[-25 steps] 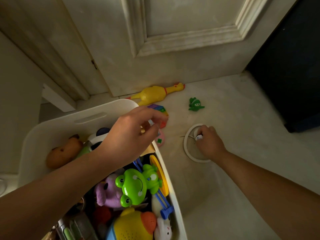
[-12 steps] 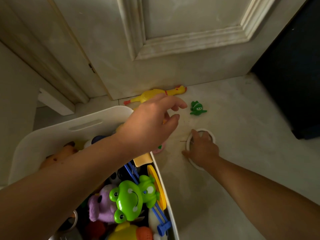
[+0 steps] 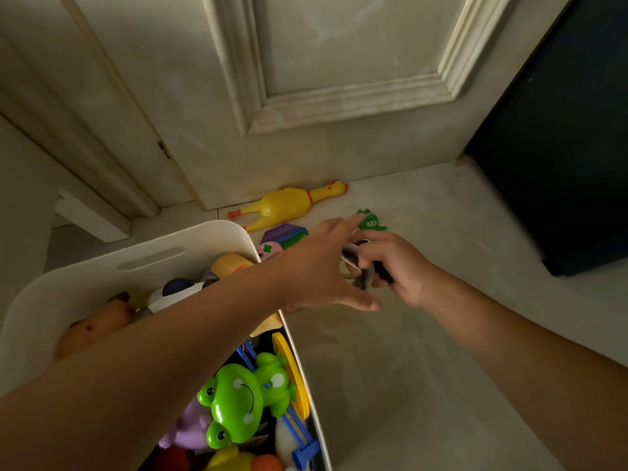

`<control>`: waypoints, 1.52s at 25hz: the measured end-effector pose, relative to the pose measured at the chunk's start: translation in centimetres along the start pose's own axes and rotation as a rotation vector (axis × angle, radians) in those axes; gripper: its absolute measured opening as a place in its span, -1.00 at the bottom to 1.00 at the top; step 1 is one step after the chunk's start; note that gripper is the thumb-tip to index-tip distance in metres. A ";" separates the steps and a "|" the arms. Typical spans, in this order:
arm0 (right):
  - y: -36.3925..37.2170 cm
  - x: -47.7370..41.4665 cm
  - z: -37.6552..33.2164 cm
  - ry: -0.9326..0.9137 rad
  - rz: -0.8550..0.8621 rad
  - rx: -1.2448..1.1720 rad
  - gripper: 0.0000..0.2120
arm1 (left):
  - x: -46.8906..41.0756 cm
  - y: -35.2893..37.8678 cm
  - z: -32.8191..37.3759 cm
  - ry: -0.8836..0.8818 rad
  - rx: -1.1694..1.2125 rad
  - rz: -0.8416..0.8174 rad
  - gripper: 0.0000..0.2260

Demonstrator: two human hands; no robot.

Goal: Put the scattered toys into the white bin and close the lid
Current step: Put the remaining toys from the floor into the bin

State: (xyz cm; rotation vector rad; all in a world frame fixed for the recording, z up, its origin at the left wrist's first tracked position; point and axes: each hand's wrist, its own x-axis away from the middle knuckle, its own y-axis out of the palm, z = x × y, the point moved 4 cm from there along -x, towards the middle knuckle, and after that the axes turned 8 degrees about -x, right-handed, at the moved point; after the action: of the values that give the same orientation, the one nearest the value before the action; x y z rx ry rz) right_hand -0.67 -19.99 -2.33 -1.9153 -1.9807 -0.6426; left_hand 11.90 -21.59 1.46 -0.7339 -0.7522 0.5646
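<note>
At far left, the white bin [image 3: 85, 283] stands open on the floor [image 3: 441, 368], heaped with toys, a green frog [image 3: 238, 402] uppermost; no lid is in view. Your left hand [image 3: 319, 266] reaches out over the bin's corner with its fingers straight and spread, holding nothing, the fingertips almost at the small green toy [image 3: 370, 222].

Beyond your wrist, a yellow rubber chicken [image 3: 289, 205] lies along the foot of the door [image 3: 339, 62]. A purple-and-green toy [image 3: 283, 234] and a pink toy [image 3: 268, 249] sit just beside the bin's corner, partly hidden by your arm.

Your right hand [image 3: 397, 266] curls around a white ring [image 3: 348, 258], lifted close to the left hand; the ring is blurred.

The ring looks thin, stiff and light, so a grip anywhere on the hoop should hold. The green toy is likely small and light, best pinched across its body. The chicken probably squashes, so take it round the belly.

Your own crossed hands crowd the green toy, and the full bin may leave little room under a lid. A dark cabinet [image 3: 560, 164] closes off the right.
</note>
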 end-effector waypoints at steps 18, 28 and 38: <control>1.7 -3.7 0.8 0.046 0.086 -0.264 -0.48 | -0.8 -0.7 -1.8 -0.311 0.481 0.351 -0.78; -5.1 -11.5 4.8 0.115 0.196 1.187 -0.15 | 0.3 -0.7 -1.3 -0.239 0.376 0.308 -0.74; -2.9 -8.5 5.9 -0.170 0.318 0.862 -0.75 | 0.7 -1.1 -1.3 -0.143 0.454 0.418 -0.81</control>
State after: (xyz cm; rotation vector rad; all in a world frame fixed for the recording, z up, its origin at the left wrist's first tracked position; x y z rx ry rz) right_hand -2.60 -24.22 -12.04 -1.6660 -1.5753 0.4197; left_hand 13.55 -22.26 1.89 -0.4269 -0.5700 1.1351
